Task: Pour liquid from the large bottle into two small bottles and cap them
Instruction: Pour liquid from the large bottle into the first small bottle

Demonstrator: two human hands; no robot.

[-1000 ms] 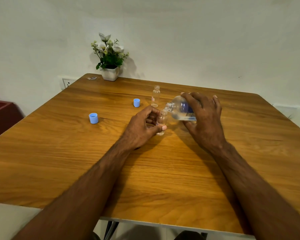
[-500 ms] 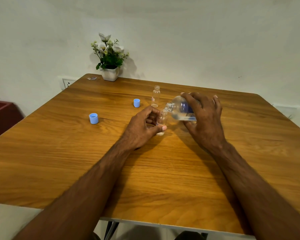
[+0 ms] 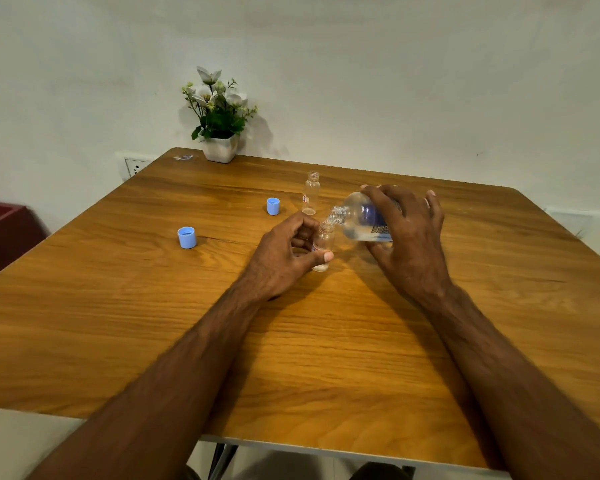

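while nothing's shifted since prior frame, l hand (image 3: 284, 258) still grips small bottle (image 3: 323, 245), r hand (image 3: 407, 233) still tilts large bottle (image 3: 362, 221)

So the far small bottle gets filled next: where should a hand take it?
Grip the far small bottle round its straight clear body below the threaded neck, coming from the left side. It stands upright and uncapped, and the tilted large bottle crowds its right.

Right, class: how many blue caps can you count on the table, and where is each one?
2. One blue cap lies left of the left hand; the other blue cap sits farther back, left of the empty small bottle. More could be hidden behind the hands.
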